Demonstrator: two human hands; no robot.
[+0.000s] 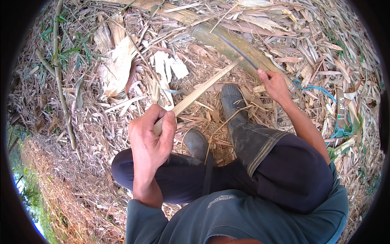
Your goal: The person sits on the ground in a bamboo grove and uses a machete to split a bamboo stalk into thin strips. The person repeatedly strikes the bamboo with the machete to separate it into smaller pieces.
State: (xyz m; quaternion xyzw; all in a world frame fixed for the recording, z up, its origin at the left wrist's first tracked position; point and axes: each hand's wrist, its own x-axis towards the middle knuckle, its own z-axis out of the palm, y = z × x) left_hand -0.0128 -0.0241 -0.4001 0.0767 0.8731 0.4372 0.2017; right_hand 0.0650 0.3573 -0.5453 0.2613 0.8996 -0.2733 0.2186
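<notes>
My left hand (152,136) is closed around the near end of a pale split bamboo strip (207,84). The strip slants away to the upper right, over the ground in front of my boots. My right hand (275,84) grips a machete (239,52); its dark, narrow blade is seen nearly edge-on and points to the upper left, while the handle is hidden in my fist. The strip's far end lies close beside the blade; whether they touch I cannot tell. Beneath the blade, a thick bamboo pole (260,60) rests on the ground.
Dry leaves and bamboo husks cover the ground, with large pale sheath pieces (118,69) at the left. My dark rubber boots (233,99) stand near the strip. A thin upright stem (59,77) is at far left; blue cord (317,87) lies at right.
</notes>
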